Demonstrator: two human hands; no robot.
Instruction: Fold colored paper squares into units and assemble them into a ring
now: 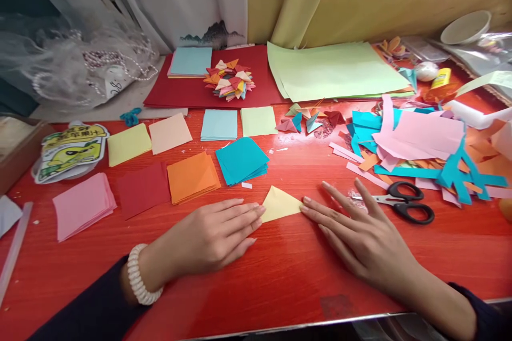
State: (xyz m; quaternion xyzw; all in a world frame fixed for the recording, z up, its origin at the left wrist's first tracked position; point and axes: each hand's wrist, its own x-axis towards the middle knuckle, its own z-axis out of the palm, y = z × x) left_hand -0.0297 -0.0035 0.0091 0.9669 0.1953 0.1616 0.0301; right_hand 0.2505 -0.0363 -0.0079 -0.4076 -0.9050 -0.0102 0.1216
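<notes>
A pale yellow sheet of paper [282,204], folded into a triangle, lies flat on the red table with its point away from me. My left hand [208,234] rests palm down, fingers stretched out, its tips on the triangle's left corner. At the right corner, the fingertips of my right hand [360,234] press down, with its fingers spread. Black-handled scissors [404,201] lie just beyond my right hand. Stacks of square paper sit past my left hand: teal [242,161], orange [192,177], red [144,189] and pink [83,206].
More squares, yellow [129,145], peach [170,133], light blue [218,124] and light green [258,121], form a row behind. A folded-paper ring [230,80] sits on red sheets [176,93]. Paper scraps [424,136] are heaped at right; a printed pouch [72,150] lies at left.
</notes>
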